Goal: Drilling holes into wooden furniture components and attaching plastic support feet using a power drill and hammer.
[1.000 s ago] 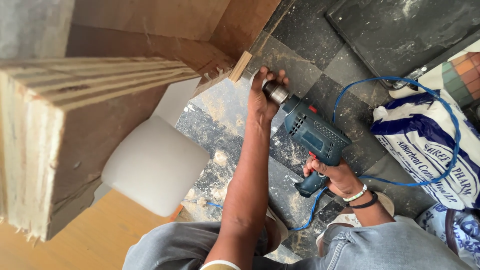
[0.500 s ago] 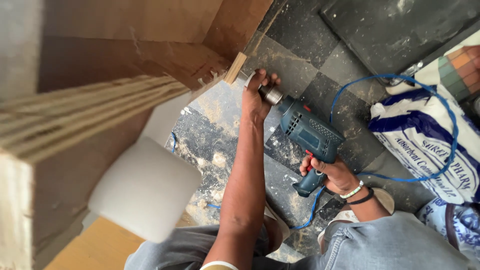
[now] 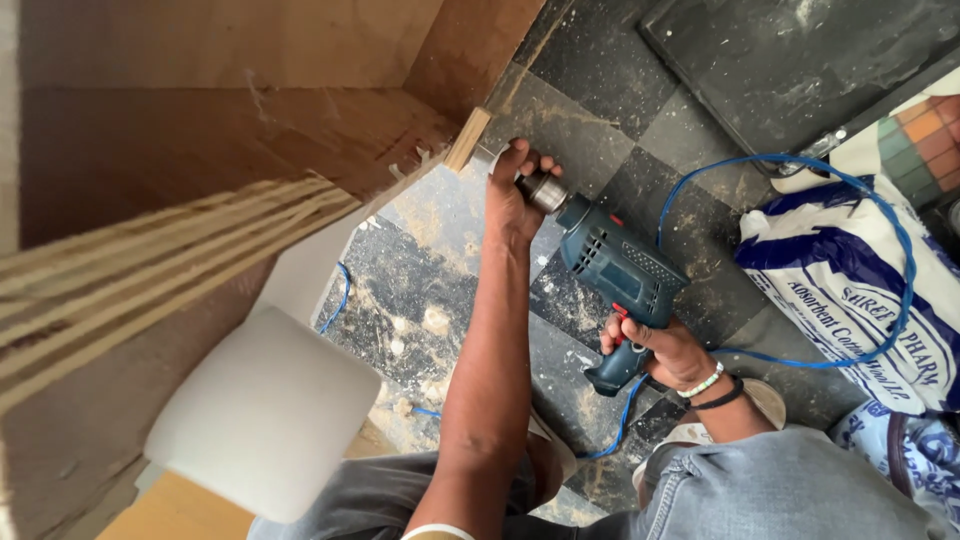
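A blue-green corded electric drill points up-left at the lower corner of a plywood panel. My left hand is wrapped around the drill's metal chuck and bit, close against the plywood edge. My right hand grips the drill's pistol handle; a beaded bracelet and a dark band sit on that wrist. The bit's tip is hidden by my left hand. The drill's blue cable loops off to the right.
Plywood boards fill the upper left. A white rounded block lies at the lower left. Sawdust covers the dark tiled floor. A white and blue sack lies at the right, my jeans-clad legs at the bottom.
The view has shifted, so the plywood edge looks closer and blurred. Both hands keep their hold on the drill at the panel's corner.
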